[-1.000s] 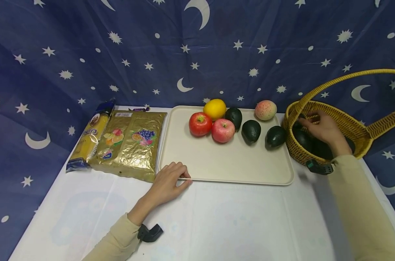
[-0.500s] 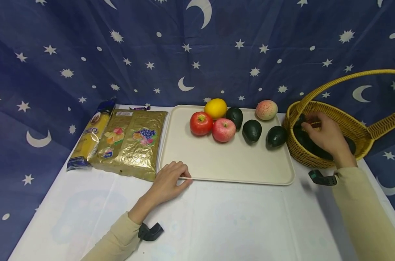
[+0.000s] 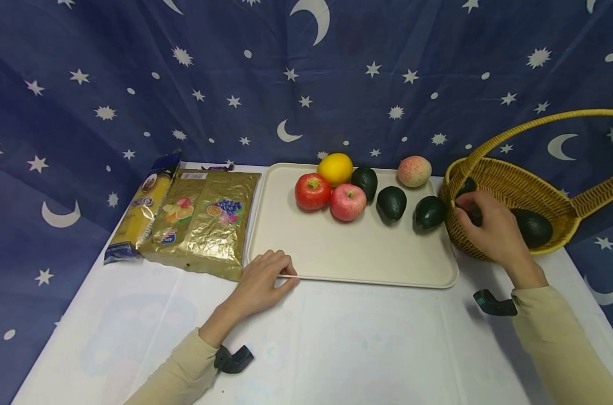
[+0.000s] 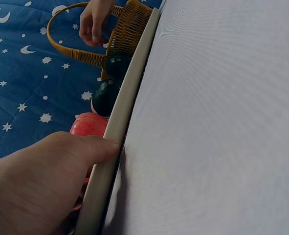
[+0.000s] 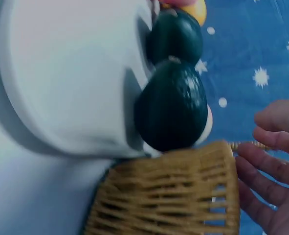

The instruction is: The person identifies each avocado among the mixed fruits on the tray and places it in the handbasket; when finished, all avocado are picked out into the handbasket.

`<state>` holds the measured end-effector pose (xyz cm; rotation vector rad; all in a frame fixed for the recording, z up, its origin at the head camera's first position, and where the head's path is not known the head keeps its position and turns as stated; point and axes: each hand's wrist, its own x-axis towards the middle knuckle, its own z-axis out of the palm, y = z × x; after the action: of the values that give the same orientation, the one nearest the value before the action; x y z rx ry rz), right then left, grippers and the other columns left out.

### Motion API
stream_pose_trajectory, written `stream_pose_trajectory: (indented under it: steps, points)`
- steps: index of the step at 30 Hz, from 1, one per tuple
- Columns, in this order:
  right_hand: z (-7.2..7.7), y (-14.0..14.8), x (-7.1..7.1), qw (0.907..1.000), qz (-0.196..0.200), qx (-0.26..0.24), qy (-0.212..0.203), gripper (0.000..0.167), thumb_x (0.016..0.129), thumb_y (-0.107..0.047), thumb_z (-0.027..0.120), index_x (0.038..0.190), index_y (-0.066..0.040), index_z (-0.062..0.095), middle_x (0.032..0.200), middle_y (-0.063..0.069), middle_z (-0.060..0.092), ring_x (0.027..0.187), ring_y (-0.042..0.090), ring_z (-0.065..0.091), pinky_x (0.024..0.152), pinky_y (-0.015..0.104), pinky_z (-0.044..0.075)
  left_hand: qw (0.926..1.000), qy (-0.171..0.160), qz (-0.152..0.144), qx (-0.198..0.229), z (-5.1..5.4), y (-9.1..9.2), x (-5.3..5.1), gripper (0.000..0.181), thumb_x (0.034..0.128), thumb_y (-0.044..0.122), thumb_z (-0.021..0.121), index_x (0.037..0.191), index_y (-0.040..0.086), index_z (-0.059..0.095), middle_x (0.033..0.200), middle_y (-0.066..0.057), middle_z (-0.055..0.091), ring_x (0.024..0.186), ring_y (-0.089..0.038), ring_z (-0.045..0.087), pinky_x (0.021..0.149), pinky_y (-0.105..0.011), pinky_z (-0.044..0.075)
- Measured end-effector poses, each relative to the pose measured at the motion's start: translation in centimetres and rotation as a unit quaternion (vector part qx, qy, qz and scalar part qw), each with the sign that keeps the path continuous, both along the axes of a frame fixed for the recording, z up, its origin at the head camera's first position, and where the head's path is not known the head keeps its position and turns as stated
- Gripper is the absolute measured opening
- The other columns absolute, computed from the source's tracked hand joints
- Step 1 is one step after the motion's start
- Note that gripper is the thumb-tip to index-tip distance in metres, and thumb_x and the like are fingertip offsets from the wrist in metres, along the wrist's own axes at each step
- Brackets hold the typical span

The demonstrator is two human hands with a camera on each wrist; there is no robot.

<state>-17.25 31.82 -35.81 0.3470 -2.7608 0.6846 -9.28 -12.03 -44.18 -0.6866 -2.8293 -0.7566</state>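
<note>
Starry blue cloth [image 3: 210,67], left grip [image 3: 262,284] pinching smooth tray [image 3: 347,250], right grip [image 3: 495,229] relaxed over wicker basket [image 3: 531,190]

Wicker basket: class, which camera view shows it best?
The head view: the wicker basket appears nearly whole, part of its inside visible. The left wrist view crops it at the top; the right wrist view shows mainly part of its wall.

Dark-green avocados [image 3: 391,203], yellow basket [image 3: 526,183], star-patterned backdrop [image 3: 337,90]
</note>
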Motion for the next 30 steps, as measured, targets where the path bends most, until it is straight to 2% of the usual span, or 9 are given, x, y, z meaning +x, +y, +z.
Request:
stream_pose_trajectory:
  steps: [6,10,17,24,28,30]
  points:
    - [-0.5,-1.5,0.0,0.9971,0.050,0.052,0.022,0.025,0.087,-0.010,0.063,0.111,-0.005,0.058,0.101,0.013,0.057,0.085,0.026,0.052,0.070,0.043,0.039,0.9999,-0.012,0.001,-0.005,0.0,-0.1,0.0,0.013,0.0834,0.033,0.070,0.084,0.026,0.059,0.078,0.014,0.051,0.074,-0.004,0.040,0.067,-0.022,0.034]
    - [-0.7,-2.2,-0.4,0.9916,0.074,0.100,0.037,0.028,0.083,-0.006,0.067,0.110,-0.004,0.058,0.104,0.014,0.054,0.089,0.028,0.051,0.071,0.045,0.042,0.9999,-0.013,0.002,-0.007,0.0,-0.1,0.0,0.013,0.0836,0.033,0.069,0.085,0.026,0.059,0.078,0.013,0.052,0.073,-0.004,0.040,0.067,-0.021,0.034]
    - [-1.5,-3.2,-1.4,0.9699,0.146,0.176,0.083,0.037,0.075,-0.002,0.074,0.108,-0.004,0.058,0.112,0.017,0.054,0.099,0.034,0.053,0.077,0.047,0.046,0.9999,-0.010,0.001,-0.005,0.0,-0.2,0.0,0.013,0.0840,0.034,0.069,0.085,0.026,0.059,0.079,0.015,0.051,0.074,-0.004,0.041,0.067,-0.021,0.034]
    - [-1.9,-3.7,-2.1,0.9558,0.187,0.220,0.054,0.049,0.070,0.000,0.078,0.115,-0.005,0.058,0.120,0.018,0.052,0.111,0.036,0.050,0.088,0.052,0.044,1.0000,-0.001,-0.001,0.002,0.0,-0.1,0.0,0.013,0.0832,0.032,0.070,0.084,0.025,0.059,0.078,0.015,0.051,0.074,-0.003,0.041,0.067,-0.022,0.034]
    - [-2.1,-3.9,-2.2,0.9509,0.188,0.243,0.037,0.051,0.068,0.000,0.079,0.115,-0.004,0.058,0.125,0.021,0.049,0.121,0.040,0.044,0.096,0.054,0.040,1.0000,-0.005,-0.002,0.001,0.1,-0.1,0.0,0.013,0.0834,0.032,0.070,0.084,0.025,0.059,0.078,0.014,0.051,0.073,-0.003,0.040,0.067,-0.021,0.033]
    - [-2.2,-3.9,-2.2,0.9502,0.179,0.252,0.036,0.049,0.069,0.002,0.078,0.115,-0.004,0.058,0.127,0.021,0.048,0.123,0.040,0.042,0.096,0.055,0.039,1.0000,-0.009,-0.002,0.000,0.1,-0.1,0.0,0.013,0.0835,0.032,0.070,0.084,0.025,0.058,0.078,0.013,0.052,0.074,-0.003,0.041,0.068,-0.021,0.032]
